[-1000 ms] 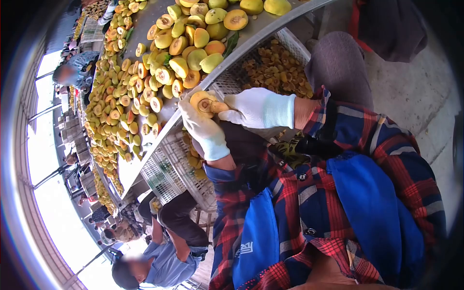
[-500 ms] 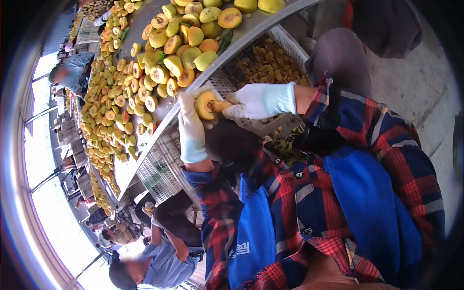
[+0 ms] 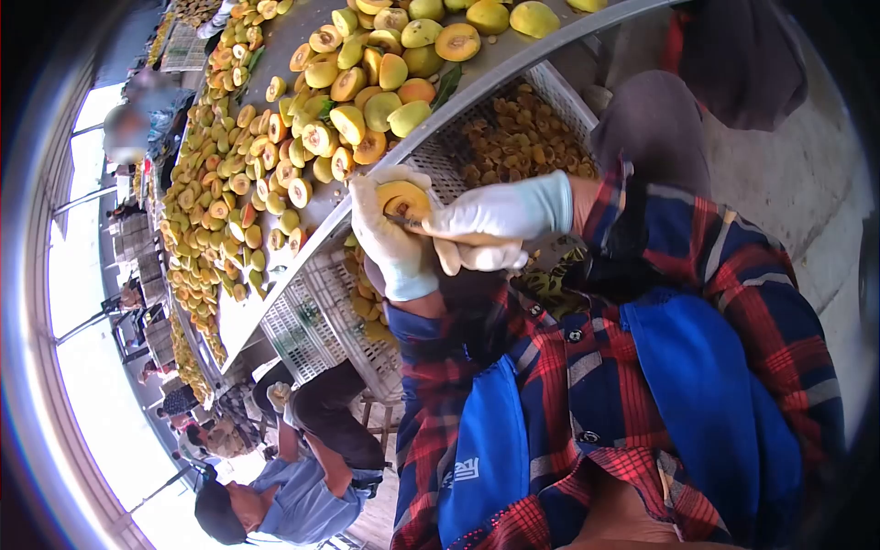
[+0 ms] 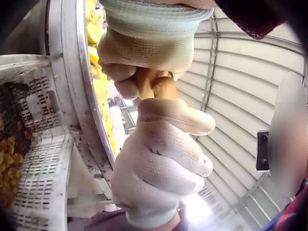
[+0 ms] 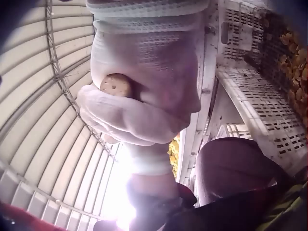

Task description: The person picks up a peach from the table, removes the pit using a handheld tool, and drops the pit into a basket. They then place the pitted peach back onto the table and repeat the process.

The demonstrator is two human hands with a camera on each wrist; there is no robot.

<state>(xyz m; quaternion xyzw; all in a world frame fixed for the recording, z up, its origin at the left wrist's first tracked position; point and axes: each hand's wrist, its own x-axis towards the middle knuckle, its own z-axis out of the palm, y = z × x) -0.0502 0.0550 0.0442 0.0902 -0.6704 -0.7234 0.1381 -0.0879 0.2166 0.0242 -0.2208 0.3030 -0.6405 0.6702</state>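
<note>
Gripping the cut fruit point(image 3: 401, 195), the left hand point(image 3: 389, 240) seemingly steadies it for the tool point(image 5: 115, 85) clenched in the right hand point(image 3: 495, 223).

Head view faces down over bench point(image 3: 298, 27). Wrist views face left grip point(image 4: 147, 50) and right grip point(image 5: 144, 84) closely, sharing crate point(image 4: 41, 166) and roof point(image 4: 240, 120).

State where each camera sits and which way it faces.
Head: on the head, facing forward and down at left hand, right hand and cut fruit; plaid sleeves show.
Left wrist: on that wrist, facing both hands, the roof behind.
Right wrist: on that wrist, facing the right hand round a handle; left cuff beyond.
Wrist views share roof, slotted crate.
</note>
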